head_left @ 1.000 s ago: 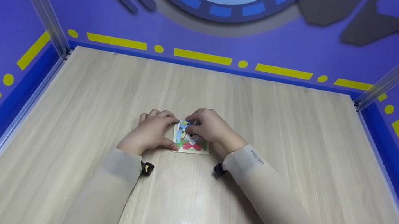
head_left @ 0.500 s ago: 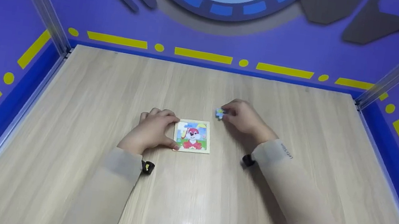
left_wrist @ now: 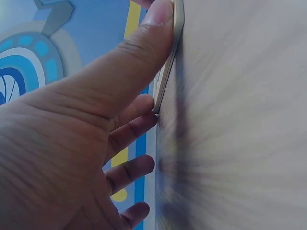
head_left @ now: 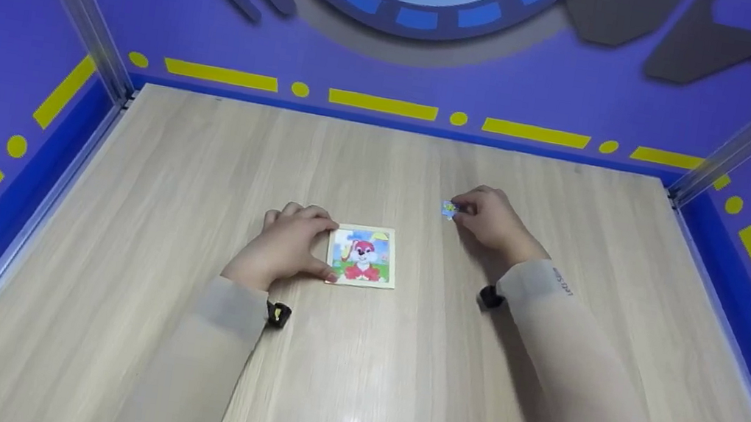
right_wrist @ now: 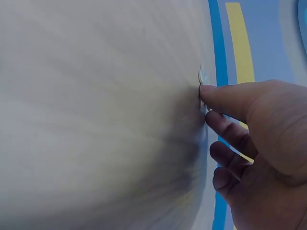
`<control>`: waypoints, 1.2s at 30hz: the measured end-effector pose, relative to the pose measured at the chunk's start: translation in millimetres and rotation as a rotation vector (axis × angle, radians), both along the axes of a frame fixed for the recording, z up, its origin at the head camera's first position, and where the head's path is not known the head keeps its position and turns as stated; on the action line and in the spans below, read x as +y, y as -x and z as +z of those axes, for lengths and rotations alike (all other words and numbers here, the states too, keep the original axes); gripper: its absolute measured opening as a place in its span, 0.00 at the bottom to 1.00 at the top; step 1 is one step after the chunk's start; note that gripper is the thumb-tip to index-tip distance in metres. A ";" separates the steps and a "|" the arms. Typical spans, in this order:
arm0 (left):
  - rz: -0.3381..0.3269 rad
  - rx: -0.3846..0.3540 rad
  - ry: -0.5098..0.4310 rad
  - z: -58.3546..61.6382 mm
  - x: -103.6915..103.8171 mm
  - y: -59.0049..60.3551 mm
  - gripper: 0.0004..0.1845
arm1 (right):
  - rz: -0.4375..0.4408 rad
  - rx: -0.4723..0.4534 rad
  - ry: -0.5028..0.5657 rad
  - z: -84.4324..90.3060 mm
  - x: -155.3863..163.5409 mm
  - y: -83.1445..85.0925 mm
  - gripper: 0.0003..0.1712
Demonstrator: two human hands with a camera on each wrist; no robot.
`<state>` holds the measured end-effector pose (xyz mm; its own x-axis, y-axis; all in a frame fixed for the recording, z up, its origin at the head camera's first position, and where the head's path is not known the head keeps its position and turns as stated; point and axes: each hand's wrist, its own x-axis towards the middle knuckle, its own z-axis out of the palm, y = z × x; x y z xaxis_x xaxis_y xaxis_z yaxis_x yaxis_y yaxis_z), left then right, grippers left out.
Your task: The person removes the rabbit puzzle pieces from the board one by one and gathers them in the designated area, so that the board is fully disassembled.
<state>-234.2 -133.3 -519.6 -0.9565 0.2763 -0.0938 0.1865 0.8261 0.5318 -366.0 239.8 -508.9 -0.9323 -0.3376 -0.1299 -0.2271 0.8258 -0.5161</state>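
A small square jigsaw puzzle [head_left: 363, 257] with a pale frame lies flat near the middle of the table. Its picture is a red and white cartoon animal; a pale, bare-looking patch shows in the upper left. My left hand [head_left: 284, 248] holds the frame's left side, thumb on the near corner and index finger at the far one. In the left wrist view that thumb [left_wrist: 158, 19] presses on the frame's edge. Farther back and to the right, my right hand [head_left: 493, 221] pinches a blue puzzle piece [head_left: 449, 209] with a yellow-green spot, low over the wood.
The wood-grain table [head_left: 352, 364] runs back to a blue-purple wall [head_left: 395, 80] with yellow dashes. Side walls rise at left and right, with metal posts [head_left: 75, 2] in the back corners. A black clip-like device [head_left: 278, 314] sits at the left cuff.
My right hand has lifted from over the puzzle and moved right and back, carrying the blue piece. The picture's upper left now shows a pale patch. My left hand has stayed put.
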 end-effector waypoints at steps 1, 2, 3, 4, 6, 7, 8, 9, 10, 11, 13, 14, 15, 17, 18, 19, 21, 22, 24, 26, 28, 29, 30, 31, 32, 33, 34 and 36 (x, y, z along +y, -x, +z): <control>-0.001 0.001 0.002 0.0 0.0 0.1 0.53 | 0.000 0.002 0.002 0.2 0.0 -0.3 0.22; -0.002 0.001 0.003 0.0 -0.1 0.2 0.53 | -0.003 0.004 0.006 0.4 -0.2 -0.7 0.23; -0.002 0.002 0.004 0.0 -0.1 0.2 0.53 | -0.004 0.007 0.015 0.6 -0.7 -1.3 0.23; -0.003 0.003 0.006 0.0 -0.1 0.1 0.53 | -0.006 0.010 0.027 0.9 -1.5 -2.1 0.24; -0.004 0.005 0.010 0.3 -0.2 -0.2 0.53 | -0.008 0.019 0.065 1.5 -4.2 -4.2 0.25; -0.005 0.006 0.012 0.6 -0.2 -0.4 0.53 | -0.011 0.021 0.093 1.6 -6.0 -5.9 0.25; -0.007 0.008 0.015 0.9 -0.2 -0.5 0.53 | -0.010 0.025 0.119 1.7 -8.6 -7.8 0.25; -0.009 0.011 0.017 1.5 0.0 -0.6 0.53 | -0.008 0.029 0.147 1.9 -11.5 -10.0 0.25; -0.011 0.014 0.018 2.0 0.1 -0.7 0.52 | -0.005 0.034 0.172 2.2 -15.0 -12.7 0.25; -0.013 0.015 0.017 2.6 0.2 -0.8 0.52 | 0.000 0.037 0.196 2.4 -18.8 -15.7 0.25; -0.016 0.017 0.013 3.4 0.5 -0.9 0.51 | 0.012 0.043 0.232 3.2 -27.5 -23.1 0.24; -0.017 0.016 0.011 3.7 0.7 -1.0 0.50 | 0.019 0.046 0.243 3.6 -32.4 -27.3 0.24; -0.017 0.015 0.008 3.9 0.9 -1.1 0.50 | 0.023 0.046 0.256 4.1 -37.5 -31.7 0.24; -0.017 0.010 0.003 4.2 1.2 -1.5 0.50 | 0.035 0.043 0.276 4.7 -48.2 -40.1 0.24; -0.017 0.008 0.002 4.2 1.4 -1.7 0.50 | 0.042 0.041 0.287 4.9 -53.6 -43.8 0.24; -0.018 0.006 0.001 4.2 1.6 -1.8 0.50 | 0.045 0.040 0.301 4.8 -59.3 -47.3 0.24; -0.021 0.000 -0.003 4.3 2.0 -2.1 0.50 | 0.053 0.023 0.343 5.3 -71.1 -54.0 0.24; -0.023 -0.004 -0.007 4.0 2.2 -2.3 0.50 | 0.063 0.019 0.358 5.3 -76.7 -56.7 0.24; -0.027 -0.010 -0.014 3.6 2.4 -2.5 0.50 | 0.083 0.011 0.389 5.2 -87.9 -61.3 0.23; -0.033 -0.016 -0.021 3.4 2.4 -2.5 0.50 | 0.105 0.001 0.408 5.0 -98.1 -65.8 0.23; -0.040 -0.016 -0.022 3.5 1.8 -2.7 0.50 | 0.131 -0.001 0.407 2.8 -106.5 -68.8 0.22; -0.046 -0.014 -0.022 3.8 1.6 -2.8 0.49 | 0.138 -0.008 0.406 1.3 -110.1 -70.2 0.22; -0.052 -0.010 -0.020 3.8 1.3 -2.7 0.49 | 0.146 -0.014 0.401 -0.6 -113.1 -71.7 0.22; -0.058 -0.005 -0.020 4.3 1.2 -2.7 0.48 | 0.153 -0.017 0.394 -3.7 -115.7 -72.6 0.21; -0.066 0.001 -0.018 4.7 1.2 -2.7 0.48 | 0.158 -0.022 0.386 -6.4 -118.0 -73.7 0.21; -0.074 0.008 -0.017 5.1 1.1 -2.7 0.47 | 0.163 -0.024 0.374 -9.2 -119.7 -74.8 0.21; -0.083 0.015 -0.014 5.3 1.0 -2.6 0.47 | 0.167 -0.024 0.359 -12.0 -121.2 -75.8 0.21; -0.095 0.024 -0.008 5.6 1.3 -2.1 0.46 | 0.178 -0.018 0.333 -17.5 -123.1 -77.6 0.21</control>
